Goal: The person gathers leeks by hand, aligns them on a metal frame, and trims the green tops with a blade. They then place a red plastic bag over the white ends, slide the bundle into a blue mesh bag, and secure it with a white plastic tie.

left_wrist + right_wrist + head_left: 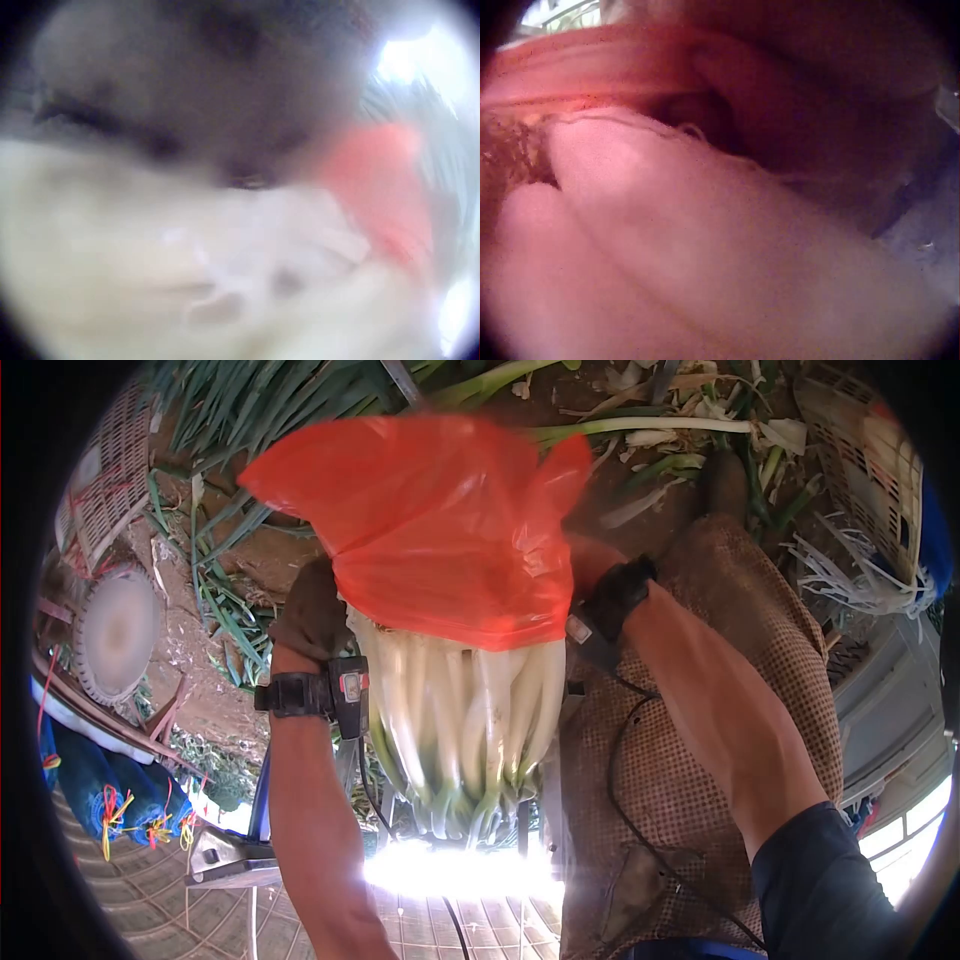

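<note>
A thick bundle of leeks lies between the two hands, white stalks side by side, green cut ends toward the wearer. A red plastic bag covers its far end, its edge lying across the stalks. In a dark glove, my left hand grips the bundle's left side; the left wrist view shows the blurred glove against the pale stalks. At the bag's right edge my right hand holds the bag, its fingers mostly hidden. Close up, the bag is stretched over white stalks.
Long green leek leaves are piled at the far left, with scraps and a loose leek on the ground. Plastic crates stand at both sides. A wheel is at left. Brown checked cloth covers the wearer's leg.
</note>
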Demonstrator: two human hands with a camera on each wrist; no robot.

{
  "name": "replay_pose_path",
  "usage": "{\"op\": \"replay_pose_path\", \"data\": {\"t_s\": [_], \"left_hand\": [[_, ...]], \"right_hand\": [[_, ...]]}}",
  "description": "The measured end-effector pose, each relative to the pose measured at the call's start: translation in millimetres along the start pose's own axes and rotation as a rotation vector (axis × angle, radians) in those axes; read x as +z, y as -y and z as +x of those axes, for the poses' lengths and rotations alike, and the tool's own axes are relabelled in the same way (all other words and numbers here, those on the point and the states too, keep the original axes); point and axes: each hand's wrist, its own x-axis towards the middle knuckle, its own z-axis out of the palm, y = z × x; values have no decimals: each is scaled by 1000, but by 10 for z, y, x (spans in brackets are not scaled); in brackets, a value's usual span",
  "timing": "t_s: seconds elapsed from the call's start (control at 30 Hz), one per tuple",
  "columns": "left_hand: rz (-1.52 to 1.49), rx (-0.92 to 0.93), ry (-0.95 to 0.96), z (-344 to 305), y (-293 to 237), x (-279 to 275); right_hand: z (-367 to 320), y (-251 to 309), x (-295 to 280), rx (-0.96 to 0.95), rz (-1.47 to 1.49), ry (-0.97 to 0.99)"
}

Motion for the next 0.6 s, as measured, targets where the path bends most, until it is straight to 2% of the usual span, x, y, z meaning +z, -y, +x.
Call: {"op": "replay_pose_path", "data": {"t_s": [0.03, 0.13, 0.17, 0.23, 0.27, 0.3, 0.33, 0.4, 0.5, 0.53, 0.6], "left_hand": [[-20, -30, 2, -11, -32, -3], [-43, -273, 339, -230, 48, 172], [-126, -391, 504, -429, 201, 473], [-536, -709, 590, -614, 180, 513], [-867, -897, 496, -759, -22, 397], [-1201, -1074, 378, -845, -227, 313], [-1254, -1126, 122, -874, -412, 281], [-1321, -1203, -408, -891, -771, 219], [-1387, -1233, -610, -724, -1094, -196], [-1429, -1329, -562, -513, -1291, -472], [-1527, -1323, -464, -277, -1445, -654]], "right_hand": [[-40, -69, 22, 11, 40, -3], [-260, -29, 179, 77, 44, 51], [-344, -21, 184, 68, 31, 98], [-438, 50, 208, -18, -126, 114], [-475, 151, 223, -90, -269, 84], [-534, 255, 237, 1, -143, 24], [-585, 392, 256, 84, -11, -47], [-718, 828, 383, 577, 804, -237], [-855, 1113, 507, 560, 936, -318], [-886, 1175, 551, 562, 945, -336], [-928, 1267, 611, 565, 959, -373]]}}
